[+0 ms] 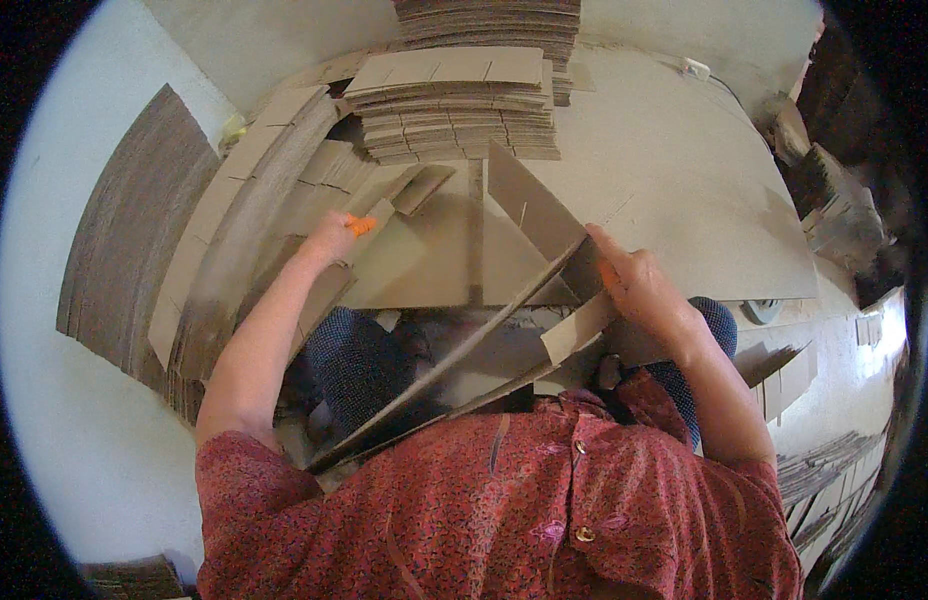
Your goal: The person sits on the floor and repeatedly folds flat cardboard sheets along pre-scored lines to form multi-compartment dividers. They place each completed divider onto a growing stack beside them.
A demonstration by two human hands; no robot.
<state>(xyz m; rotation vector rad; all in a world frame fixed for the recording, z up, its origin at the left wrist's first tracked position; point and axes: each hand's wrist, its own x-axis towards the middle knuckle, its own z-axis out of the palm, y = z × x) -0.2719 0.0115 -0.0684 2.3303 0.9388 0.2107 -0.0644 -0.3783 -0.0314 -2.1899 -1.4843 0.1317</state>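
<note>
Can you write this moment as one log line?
left hand: at cardboard strip, grip unclear | right hand: gripping cardboard panels | work surface, far side: slotted cardboard stack

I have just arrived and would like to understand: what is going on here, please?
A person in a red patterned shirt sits handling cardboard. The right hand grips long cardboard strips, which slant back toward the body. The left hand, with orange finger covers, is at other cardboard pieces; whether it grips one is unclear. A stack of slotted cardboard stands ahead on the work surface.
</note>
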